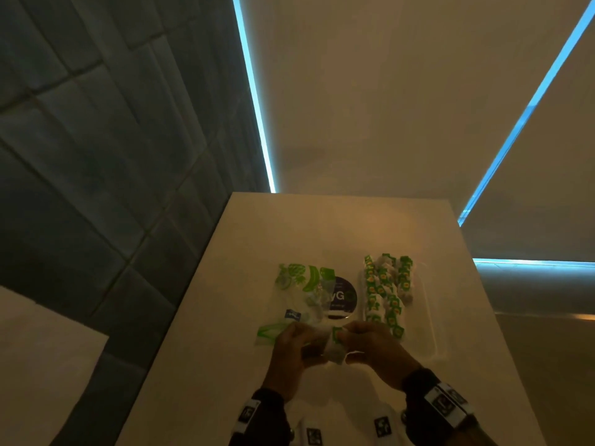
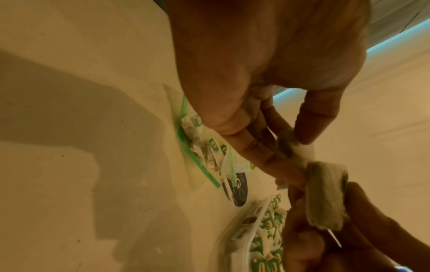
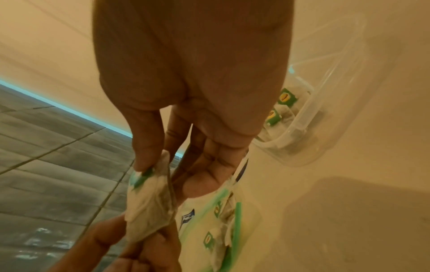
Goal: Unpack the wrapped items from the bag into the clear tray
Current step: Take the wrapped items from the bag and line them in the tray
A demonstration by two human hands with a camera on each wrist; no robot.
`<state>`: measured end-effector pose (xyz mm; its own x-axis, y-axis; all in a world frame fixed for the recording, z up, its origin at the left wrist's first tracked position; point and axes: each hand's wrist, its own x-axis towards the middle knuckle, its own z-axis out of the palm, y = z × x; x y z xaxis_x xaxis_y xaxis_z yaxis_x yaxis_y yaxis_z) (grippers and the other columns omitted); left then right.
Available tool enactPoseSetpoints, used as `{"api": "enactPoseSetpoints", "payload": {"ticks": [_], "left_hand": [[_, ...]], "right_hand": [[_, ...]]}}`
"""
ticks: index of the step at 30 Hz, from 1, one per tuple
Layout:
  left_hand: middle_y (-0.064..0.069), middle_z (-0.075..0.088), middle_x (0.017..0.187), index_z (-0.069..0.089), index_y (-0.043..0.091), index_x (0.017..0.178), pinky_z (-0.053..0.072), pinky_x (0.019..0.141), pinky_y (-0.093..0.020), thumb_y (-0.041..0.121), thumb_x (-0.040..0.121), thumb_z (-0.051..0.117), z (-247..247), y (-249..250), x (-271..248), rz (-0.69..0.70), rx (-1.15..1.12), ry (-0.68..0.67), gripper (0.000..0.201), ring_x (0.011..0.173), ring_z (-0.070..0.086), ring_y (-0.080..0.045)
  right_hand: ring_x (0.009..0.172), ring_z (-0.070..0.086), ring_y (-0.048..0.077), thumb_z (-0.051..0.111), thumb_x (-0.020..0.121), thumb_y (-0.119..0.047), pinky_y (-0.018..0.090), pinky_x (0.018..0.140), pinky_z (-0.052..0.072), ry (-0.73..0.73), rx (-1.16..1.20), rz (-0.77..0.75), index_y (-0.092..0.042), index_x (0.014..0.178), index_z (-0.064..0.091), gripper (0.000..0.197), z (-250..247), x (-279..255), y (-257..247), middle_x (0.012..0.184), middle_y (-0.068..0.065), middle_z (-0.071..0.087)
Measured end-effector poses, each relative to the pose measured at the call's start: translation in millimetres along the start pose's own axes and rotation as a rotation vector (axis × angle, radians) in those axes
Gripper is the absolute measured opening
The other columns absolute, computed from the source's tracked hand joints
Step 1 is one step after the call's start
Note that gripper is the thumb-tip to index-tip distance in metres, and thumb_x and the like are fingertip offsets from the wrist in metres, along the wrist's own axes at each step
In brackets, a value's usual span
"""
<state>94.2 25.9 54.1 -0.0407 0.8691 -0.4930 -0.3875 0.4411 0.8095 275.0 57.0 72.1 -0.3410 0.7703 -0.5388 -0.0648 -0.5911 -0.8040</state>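
A white wrapped item with a green tag hangs between both hands just above the table. My left hand pinches its left end, seen close up on the left hand in its wrist view. My right hand pinches the green-tagged end, thumb on top. The clear zip bag with green print lies flat behind my left hand, and more wrapped items show inside it. The clear tray sits to the right, with several wrapped items lined up in it.
The white table is narrow, with its left edge dropping to a grey tiled floor. A dark round label lies under the bag. Light walls with blue light strips stand behind the table.
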Motion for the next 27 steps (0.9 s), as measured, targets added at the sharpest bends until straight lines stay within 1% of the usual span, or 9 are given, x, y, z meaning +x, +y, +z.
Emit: {"api": "enactPoseSetpoints", "payload": {"ticks": [3, 6, 9, 11, 14, 18, 20, 24, 27], "left_hand": [[-0.013, 0.072, 0.092, 0.066, 0.007, 0.088, 0.057, 0.074, -0.041, 0.006, 0.085, 0.065, -0.9, 0.6, -3.1, 0.093, 0.099, -0.016, 0.003, 0.088, 0.069, -0.033], [-0.002, 0.075, 0.096, 0.075, 0.012, 0.088, 0.056, 0.085, -0.036, 0.009, 0.082, 0.072, -3.8, 0.2, -4.7, 0.301, 0.374, -0.001, 0.007, 0.096, 0.07, -0.02], [0.011, 0.074, 0.095, 0.076, 0.013, 0.078, 0.055, 0.082, -0.027, 0.013, 0.083, 0.071, -2.0, -1.1, -8.0, 0.413, 0.538, 0.025, 0.007, 0.094, 0.068, -0.006], [0.01, 0.073, 0.092, 0.076, 0.014, 0.077, 0.055, 0.079, -0.026, 0.009, 0.081, 0.072, 1.4, -2.7, -9.8, 0.434, 0.575, 0.047, 0.007, 0.09, 0.068, -0.005], [0.002, 0.072, 0.09, 0.072, 0.017, 0.083, 0.056, 0.075, -0.026, 0.006, 0.077, 0.074, 4.2, -4.5, -12.6, 0.415, 0.52, 0.069, 0.012, 0.087, 0.068, -0.012], [-0.012, 0.069, 0.103, 0.064, 0.01, 0.106, 0.057, 0.074, -0.032, 0.008, 0.08, 0.073, 4.7, -0.8, -11.4, 0.135, 0.174, 0.074, 0.028, 0.087, 0.068, -0.02], [-0.016, 0.069, 0.102, 0.062, 0.007, 0.11, 0.056, 0.073, -0.032, 0.005, 0.082, 0.071, 4.7, 1.2, -11.1, 0.051, 0.105, 0.057, 0.03, 0.084, 0.068, -0.021], [-0.015, 0.071, 0.098, 0.067, 0.006, 0.102, 0.057, 0.071, -0.028, -0.002, 0.078, 0.071, 4.3, 5.5, -10.4, 0.112, 0.131, 0.128, 0.025, 0.086, 0.068, -0.021], [-0.015, 0.073, 0.095, 0.07, 0.008, 0.095, 0.057, 0.069, -0.029, -0.004, 0.075, 0.074, 3.6, 5.8, -8.2, 0.162, 0.157, 0.185, 0.023, 0.085, 0.068, -0.022]], "right_hand": [[0.078, 0.065, 0.026, 0.064, 0.089, -0.009, 0.033, 0.069, 0.053, -0.011, 0.059, -0.003, 0.004, 0.095, 0.066, 0.014, 5.2, -0.3, -1.8, 0.087, 0.017, 0.068], [0.085, 0.067, 0.028, 0.062, 0.09, -0.009, 0.039, 0.078, 0.054, -0.03, 0.12, -0.001, -0.004, 0.09, 0.069, 0.009, 6.6, -2.6, -3.5, 0.091, 0.016, 0.071], [0.088, 0.068, 0.031, 0.064, 0.088, -0.009, 0.043, 0.083, 0.056, -0.033, 0.134, -0.003, -0.002, 0.088, 0.069, 0.009, 7.1, -4.2, -4.1, 0.091, 0.018, 0.071], [0.085, 0.068, 0.031, 0.064, 0.088, -0.008, 0.041, 0.081, 0.057, 0.0, 0.086, -0.025, 0.003, 0.09, 0.069, 0.012, 8.8, -2.7, -1.3, 0.09, 0.019, 0.071], [0.08, 0.067, 0.028, 0.062, 0.089, -0.005, 0.036, 0.074, 0.056, 0.046, 0.057, -0.101, 0.006, 0.089, 0.07, 0.014, 12.0, -0.9, 3.7, 0.085, 0.019, 0.07], [0.076, 0.065, 0.026, 0.064, 0.087, -0.003, 0.033, 0.073, 0.055, 0.043, -0.025, -0.206, 0.004, 0.081, 0.072, 0.012, 8.8, -3.0, 5.6, 0.077, 0.015, 0.069], [0.075, 0.064, 0.024, 0.067, 0.085, -0.003, 0.032, 0.072, 0.054, 0.027, -0.076, -0.229, 0.003, 0.079, 0.072, 0.01, 6.3, -3.1, 6.2, 0.075, 0.013, 0.068], [0.075, 0.064, 0.023, 0.07, 0.083, -0.004, 0.03, 0.069, 0.053, 0.045, -0.152, -0.212, 0.004, 0.082, 0.073, 0.009, 0.1, -3.6, 6.5, 0.077, 0.013, 0.07], [0.071, 0.06, 0.021, 0.069, 0.084, -0.004, 0.029, 0.064, 0.049, 0.034, -0.075, -0.189, 0.005, 0.081, 0.072, 0.01, -1.5, -7.9, 3.1, 0.076, 0.013, 0.066]]}}
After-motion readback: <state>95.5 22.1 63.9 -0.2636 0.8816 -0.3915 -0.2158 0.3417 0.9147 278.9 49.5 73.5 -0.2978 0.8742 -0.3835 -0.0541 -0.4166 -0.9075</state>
